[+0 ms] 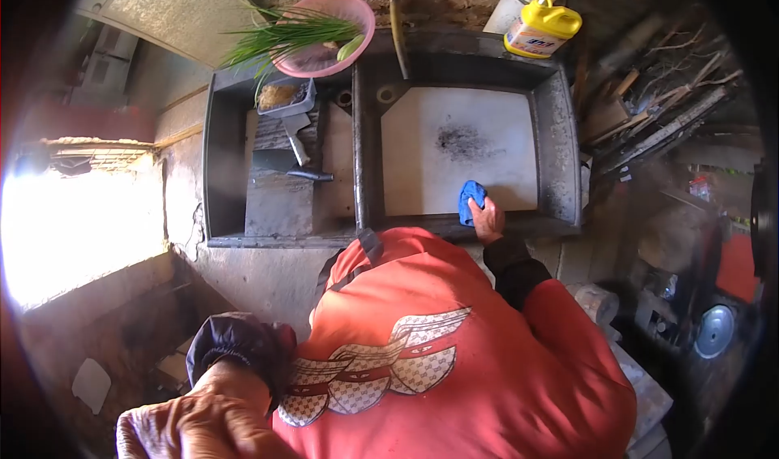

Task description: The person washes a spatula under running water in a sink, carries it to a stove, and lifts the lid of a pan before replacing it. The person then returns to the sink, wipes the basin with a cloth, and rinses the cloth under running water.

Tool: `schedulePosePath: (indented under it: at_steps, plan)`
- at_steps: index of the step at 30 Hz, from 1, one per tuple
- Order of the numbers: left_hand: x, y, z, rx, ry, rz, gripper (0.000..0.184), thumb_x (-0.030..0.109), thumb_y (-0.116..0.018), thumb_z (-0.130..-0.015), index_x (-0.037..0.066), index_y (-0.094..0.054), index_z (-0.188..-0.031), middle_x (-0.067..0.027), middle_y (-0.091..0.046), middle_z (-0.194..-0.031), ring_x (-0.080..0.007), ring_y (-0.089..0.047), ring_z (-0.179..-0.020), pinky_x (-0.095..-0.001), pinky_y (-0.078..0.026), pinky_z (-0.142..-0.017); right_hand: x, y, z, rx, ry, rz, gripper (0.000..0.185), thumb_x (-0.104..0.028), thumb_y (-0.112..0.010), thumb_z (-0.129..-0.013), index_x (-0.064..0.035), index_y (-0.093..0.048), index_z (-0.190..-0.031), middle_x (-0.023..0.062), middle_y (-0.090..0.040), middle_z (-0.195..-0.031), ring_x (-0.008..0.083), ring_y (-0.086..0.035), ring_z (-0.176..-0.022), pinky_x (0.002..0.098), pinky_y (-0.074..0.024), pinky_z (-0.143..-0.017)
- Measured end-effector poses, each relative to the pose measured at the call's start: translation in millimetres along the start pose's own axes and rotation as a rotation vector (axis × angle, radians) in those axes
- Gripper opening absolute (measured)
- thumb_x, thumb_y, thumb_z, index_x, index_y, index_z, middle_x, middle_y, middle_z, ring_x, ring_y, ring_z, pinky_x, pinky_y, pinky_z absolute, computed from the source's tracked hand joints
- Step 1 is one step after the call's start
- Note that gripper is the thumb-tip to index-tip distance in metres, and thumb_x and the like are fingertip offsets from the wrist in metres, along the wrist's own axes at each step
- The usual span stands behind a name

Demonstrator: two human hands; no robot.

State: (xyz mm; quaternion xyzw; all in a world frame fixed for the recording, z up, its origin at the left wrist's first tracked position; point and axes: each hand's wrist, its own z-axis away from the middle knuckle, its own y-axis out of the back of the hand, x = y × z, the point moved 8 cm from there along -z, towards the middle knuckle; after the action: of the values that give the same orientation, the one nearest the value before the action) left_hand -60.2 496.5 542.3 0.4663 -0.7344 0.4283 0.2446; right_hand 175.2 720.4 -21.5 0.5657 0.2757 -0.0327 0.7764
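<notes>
My right hand [487, 220] is closed around a crumpled blue cloth [471, 202], at the near edge of the right sink basin [418, 143]. Dark smudges [466, 141] mark the pale basin floor beyond the cloth. Close to the camera at the lower left is my left hand [199, 422], raised with its back and knuckles showing. The bottom edge of the view cuts off its fingers, so what they do or hold is hidden.
A board [280, 195] with knives [288, 163] and a small plastic tub [286, 98] lies across the left basin [341, 167]. Behind stand a pink colander [367, 33] with green onions [280, 45], a tap hose [397, 21] and a yellow jug [542, 27]. Sticks [665, 102] are piled right.
</notes>
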Motion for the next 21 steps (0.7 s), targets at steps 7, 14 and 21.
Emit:
schedulePosePath:
  at_steps: [7, 14, 21]
  plan:
    - [1, -7, -1, -0.129, -0.294, 0.019, 0.028, 0.014, -0.055, -0.092, 0.009, -0.059, -0.119, -0.0055, -0.070, -0.106, -0.0196, -0.061, -0.107, -0.0381, -0.042, -0.079, 5, -6, -1, -0.006, -0.005, 0.045, 0.048, -0.048, -0.062, -0.081, 0.0001, -0.066, -0.089, 0.0255, -0.065, -0.085, 0.0433, -0.062, -0.083, 0.0485, -0.0488, -0.074]
    - [-4, -18, -5, -0.145, -0.116, -0.094, 0.031, 0.017, -0.053, -0.093, 0.010, -0.057, -0.123, -0.0053, -0.070, -0.107, -0.0201, -0.060, -0.109, -0.0381, -0.042, -0.079, 0, -1, 1, 0.025, -0.003, 0.037, 0.048, -0.047, -0.064, -0.080, -0.0002, -0.066, -0.087, 0.0249, -0.065, -0.084, 0.0435, -0.062, -0.082, 0.0485, -0.0490, -0.074]
    - [-11, -23, -8, -0.168, -0.029, -0.165, 0.034, 0.020, -0.051, -0.094, 0.011, -0.055, -0.127, -0.0050, -0.069, -0.109, -0.0206, -0.059, -0.110, -0.0380, -0.042, -0.080, 4, -4, -1, 0.068, 0.027, 0.026, 0.047, -0.046, -0.065, -0.080, 0.0003, -0.065, -0.085, 0.0248, -0.065, -0.082, 0.0437, -0.061, -0.080, 0.0491, -0.0482, -0.072]
